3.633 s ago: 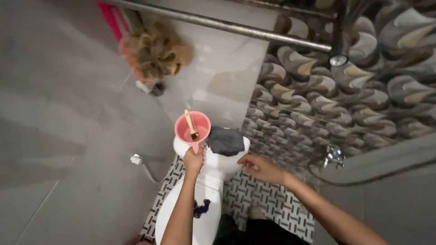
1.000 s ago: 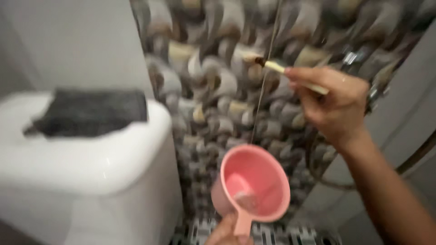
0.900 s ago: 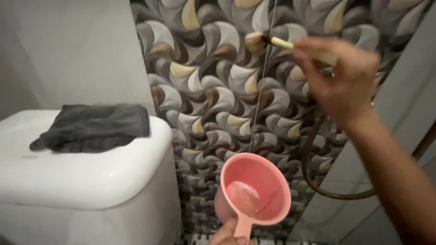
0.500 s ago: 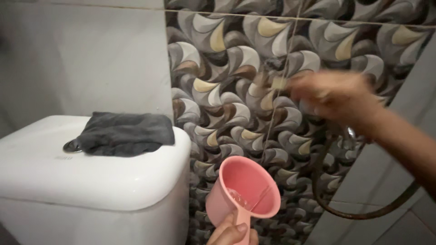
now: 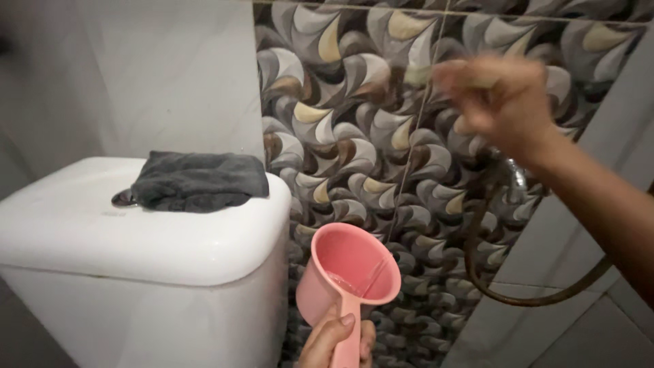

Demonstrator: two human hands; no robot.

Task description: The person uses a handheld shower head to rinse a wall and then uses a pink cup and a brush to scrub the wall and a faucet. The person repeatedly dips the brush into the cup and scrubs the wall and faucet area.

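My left hand (image 5: 337, 341) clamped on pink mug (image 5: 351, 272) handle, low by toilet tank (image 5: 136, 232). Right hand (image 5: 501, 95) blurred at patterned tiles (image 5: 340, 136), fingers pinched on brush (image 5: 436, 71). My advice: short strokes along grout, mug level.

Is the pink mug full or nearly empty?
Nearly empty: the pink mug, held by the left hand, shows only a little liquid at its bottom.

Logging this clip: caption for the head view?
Left hand holds pink mug beside toilet tank; blurred right hand works at patterned wall tiles.
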